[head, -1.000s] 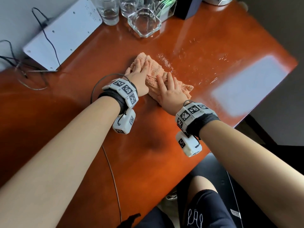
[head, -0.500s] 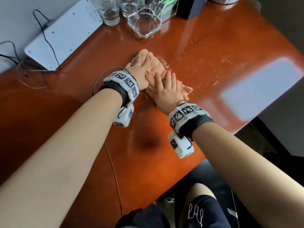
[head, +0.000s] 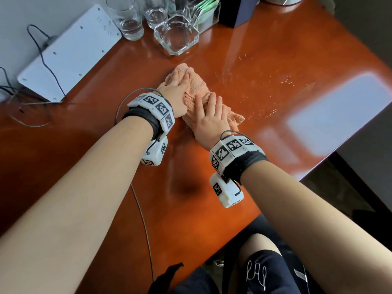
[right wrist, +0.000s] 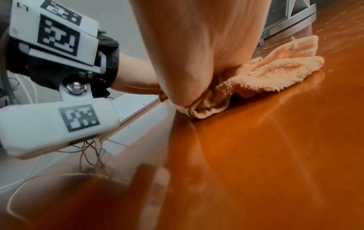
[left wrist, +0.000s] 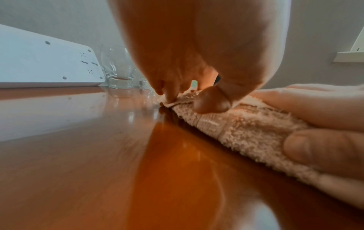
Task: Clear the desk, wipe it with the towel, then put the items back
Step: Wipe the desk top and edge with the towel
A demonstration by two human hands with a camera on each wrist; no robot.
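Observation:
A peach terry towel (head: 199,92) lies bunched on the glossy orange-brown desk (head: 212,209). My left hand (head: 180,81) presses on its far left end, fingers laid over the cloth. The right hand (head: 209,107) lies flat on the near right part, fingers straight. In the left wrist view my left hand (left wrist: 187,93) pushes fingertips and thumb down on the towel (left wrist: 246,129), and the right hand's fingers (left wrist: 325,147) rest on it. The right wrist view shows the towel (right wrist: 275,74) under my right hand (right wrist: 187,62). Wet specks (head: 286,81) dot the desk to the right.
At the back stand two drinking glasses (head: 129,20), a glass dish (head: 176,35), a clear holder with green packets (head: 203,11) and a dark box (head: 237,11). A white box (head: 67,54) with cables (head: 27,111) lies back left. The desk edge (head: 318,166) runs right.
Both hands have pushed the towel a little away from me, closer to the glass dish. Both palms stay pressed on the cloth.

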